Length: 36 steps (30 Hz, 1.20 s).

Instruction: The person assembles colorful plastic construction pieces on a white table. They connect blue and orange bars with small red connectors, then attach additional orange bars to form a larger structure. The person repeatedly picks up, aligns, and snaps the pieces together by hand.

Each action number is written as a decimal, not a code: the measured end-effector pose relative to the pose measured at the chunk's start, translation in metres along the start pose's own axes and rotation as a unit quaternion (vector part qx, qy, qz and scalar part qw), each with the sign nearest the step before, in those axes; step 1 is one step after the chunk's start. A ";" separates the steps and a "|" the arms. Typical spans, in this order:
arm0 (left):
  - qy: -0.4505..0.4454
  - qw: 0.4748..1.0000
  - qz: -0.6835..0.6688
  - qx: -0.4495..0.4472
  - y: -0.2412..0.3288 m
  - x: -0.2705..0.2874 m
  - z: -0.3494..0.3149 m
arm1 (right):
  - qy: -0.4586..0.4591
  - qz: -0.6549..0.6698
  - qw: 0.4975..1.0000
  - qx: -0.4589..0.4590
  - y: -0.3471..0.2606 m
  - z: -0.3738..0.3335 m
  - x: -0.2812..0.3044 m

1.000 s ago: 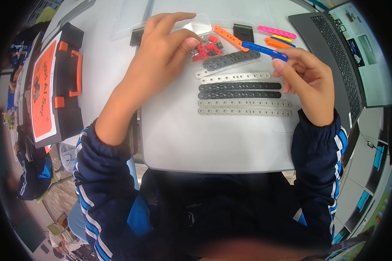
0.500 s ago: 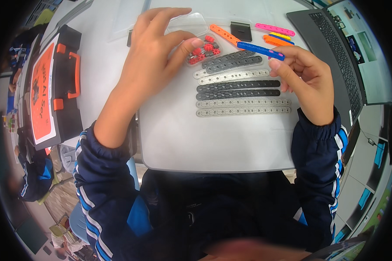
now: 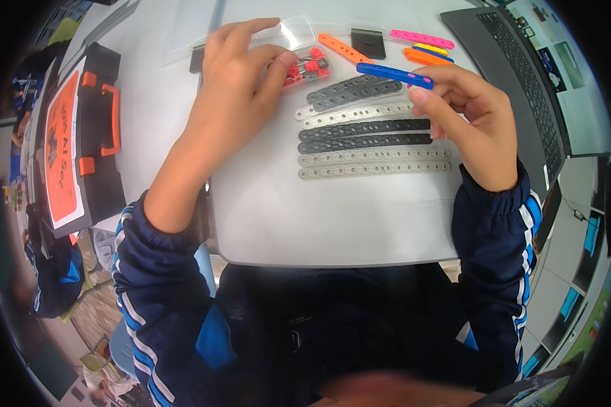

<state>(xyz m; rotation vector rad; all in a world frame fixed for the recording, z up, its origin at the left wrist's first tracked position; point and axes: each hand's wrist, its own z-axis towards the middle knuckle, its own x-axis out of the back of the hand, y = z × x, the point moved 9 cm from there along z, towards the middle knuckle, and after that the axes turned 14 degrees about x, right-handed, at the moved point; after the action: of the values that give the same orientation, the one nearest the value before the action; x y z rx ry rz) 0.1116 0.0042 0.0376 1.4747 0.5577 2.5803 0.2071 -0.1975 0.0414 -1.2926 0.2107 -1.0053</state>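
My right hand [image 3: 470, 125] holds a blue perforated strip [image 3: 394, 74] by its right end, lifted over the white table [image 3: 332, 224]. My left hand [image 3: 234, 88] reaches to a clear bag of small red pins [image 3: 308, 66], fingertips touching it. Between my hands lie several grey and black perforated strips [image 3: 370, 139] in a row. An orange strip [image 3: 345, 49] lies just beyond the bag.
Pink, yellow and orange strips [image 3: 422, 46] and a small black piece [image 3: 368, 42] lie at the far edge. An open laptop [image 3: 523, 81] stands at the right. A black case with orange latches [image 3: 81, 142] sits at the left.
My left hand has drawn back and closed its fingers toward the bag of red pins. My right hand has kept the blue strip nearly in place.
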 end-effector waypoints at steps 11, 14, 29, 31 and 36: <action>-0.005 1.000 0.018 0.025 0.000 -0.004 -0.003 | -0.018 -0.008 0.999 0.026 -0.004 0.001 -0.004; 0.016 0.997 0.079 -0.012 0.009 -0.001 -0.005 | -0.019 -0.008 1.000 0.022 -0.004 0.001 -0.004; -0.018 0.998 0.060 0.017 0.003 -0.004 -0.007 | -0.020 -0.004 1.000 0.019 0.000 0.000 -0.005; -0.013 0.998 0.063 0.010 0.005 -0.003 -0.007 | -0.020 -0.005 1.000 0.014 0.001 0.000 -0.005; -0.006 0.998 0.056 0.014 0.001 -0.005 -0.005 | -0.022 -0.003 1.000 0.007 0.003 0.000 -0.005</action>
<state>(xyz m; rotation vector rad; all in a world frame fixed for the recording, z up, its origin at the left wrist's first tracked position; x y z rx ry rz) 0.1098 0.0000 0.0314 1.5722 0.5276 2.6549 0.2055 -0.1937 0.0369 -1.3020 0.1661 -0.9806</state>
